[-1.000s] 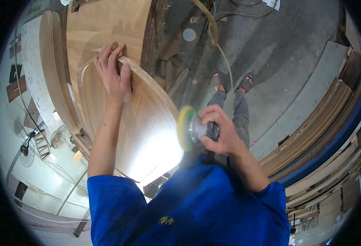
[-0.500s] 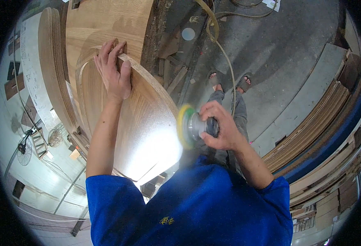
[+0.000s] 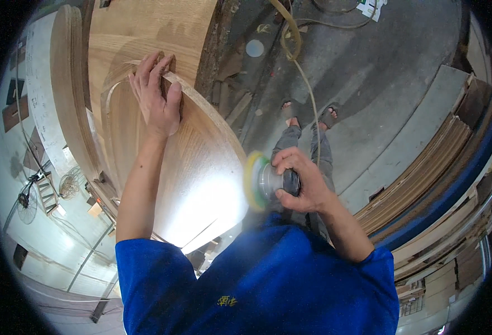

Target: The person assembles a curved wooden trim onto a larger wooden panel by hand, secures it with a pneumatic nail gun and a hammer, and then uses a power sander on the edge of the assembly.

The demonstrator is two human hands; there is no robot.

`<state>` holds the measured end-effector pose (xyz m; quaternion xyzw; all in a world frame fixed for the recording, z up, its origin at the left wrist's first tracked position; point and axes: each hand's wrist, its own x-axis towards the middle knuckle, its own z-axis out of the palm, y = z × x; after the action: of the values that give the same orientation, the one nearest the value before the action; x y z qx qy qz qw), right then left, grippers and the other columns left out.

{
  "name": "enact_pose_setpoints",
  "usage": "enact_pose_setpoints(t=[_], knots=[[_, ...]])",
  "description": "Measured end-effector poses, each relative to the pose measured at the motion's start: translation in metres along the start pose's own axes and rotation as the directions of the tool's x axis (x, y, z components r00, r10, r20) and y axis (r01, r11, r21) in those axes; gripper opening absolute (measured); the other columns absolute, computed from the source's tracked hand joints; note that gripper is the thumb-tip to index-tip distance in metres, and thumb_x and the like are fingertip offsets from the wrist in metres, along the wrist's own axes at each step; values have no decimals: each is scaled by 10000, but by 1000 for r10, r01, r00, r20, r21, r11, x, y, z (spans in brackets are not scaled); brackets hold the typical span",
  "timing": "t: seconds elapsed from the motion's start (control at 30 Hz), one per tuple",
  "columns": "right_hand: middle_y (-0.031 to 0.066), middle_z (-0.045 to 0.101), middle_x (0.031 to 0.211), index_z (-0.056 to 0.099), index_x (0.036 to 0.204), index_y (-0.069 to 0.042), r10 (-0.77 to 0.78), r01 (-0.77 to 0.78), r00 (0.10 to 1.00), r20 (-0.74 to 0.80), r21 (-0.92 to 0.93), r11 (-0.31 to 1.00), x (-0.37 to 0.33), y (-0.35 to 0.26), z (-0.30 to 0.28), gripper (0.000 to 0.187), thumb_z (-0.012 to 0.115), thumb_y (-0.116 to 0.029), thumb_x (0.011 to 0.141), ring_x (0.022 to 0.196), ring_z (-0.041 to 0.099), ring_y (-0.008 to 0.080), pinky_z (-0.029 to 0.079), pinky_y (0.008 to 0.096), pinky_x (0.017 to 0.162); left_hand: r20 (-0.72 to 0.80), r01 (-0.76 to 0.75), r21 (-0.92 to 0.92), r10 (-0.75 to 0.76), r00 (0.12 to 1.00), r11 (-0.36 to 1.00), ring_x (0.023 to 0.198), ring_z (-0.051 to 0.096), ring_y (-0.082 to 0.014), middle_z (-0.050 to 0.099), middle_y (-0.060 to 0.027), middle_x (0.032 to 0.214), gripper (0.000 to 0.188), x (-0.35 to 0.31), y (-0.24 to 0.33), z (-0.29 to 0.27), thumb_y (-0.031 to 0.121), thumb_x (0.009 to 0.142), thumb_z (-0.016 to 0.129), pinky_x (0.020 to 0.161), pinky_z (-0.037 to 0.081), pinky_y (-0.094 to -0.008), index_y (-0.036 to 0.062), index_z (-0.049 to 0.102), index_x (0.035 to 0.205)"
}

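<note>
Sander (just one) (image 3: 265, 181) fills the right grip (image 3: 306, 183); spread left grip (image 3: 157, 109) touches one panel (image 3: 198, 148).

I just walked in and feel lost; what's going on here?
A person in a blue shirt holds a sander in the right hand, its round pad right by the curved edge of a wooden panel; whether they touch is unclear. The left hand rests at the panel's far end.
</note>
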<state>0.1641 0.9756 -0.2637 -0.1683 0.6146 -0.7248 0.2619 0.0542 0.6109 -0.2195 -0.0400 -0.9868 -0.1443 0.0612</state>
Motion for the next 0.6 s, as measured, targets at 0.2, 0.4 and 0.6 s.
enact_pose_setpoints(t=[0.2,0.4,0.6], knots=[[135,574,1234,574,1121,-86,3,-2,1000,-16,82,997,37,5,-10,406,788,-210,799,1149,576,285,446,387,1043,18,-17,24,16,1000,1000,1515,375,-330,497,-91,1562,549,2,1,-2,447,975,578,1274,90,-608,165,618,1445],[134,575,1222,574,1122,-88,7,-8,1000,6,68,998,10,11,-5,426,808,-228,795,1149,574,275,444,383,1046,7,12,6,-12,1000,1000,1515,380,-330,510,-82,1554,570,1,0,-1,469,963,584,1276,93,-604,161,617,1442],[140,577,1248,570,1130,-104,-10,7,1000,25,126,992,30,9,-11,434,811,-236,794,1157,578,281,445,391,1046,11,-1,-3,1,1000,1000,1525,375,-324,511,-77,1559,594,2,-2,0,489,959,584,1282,81,-606,157,605,1451]])
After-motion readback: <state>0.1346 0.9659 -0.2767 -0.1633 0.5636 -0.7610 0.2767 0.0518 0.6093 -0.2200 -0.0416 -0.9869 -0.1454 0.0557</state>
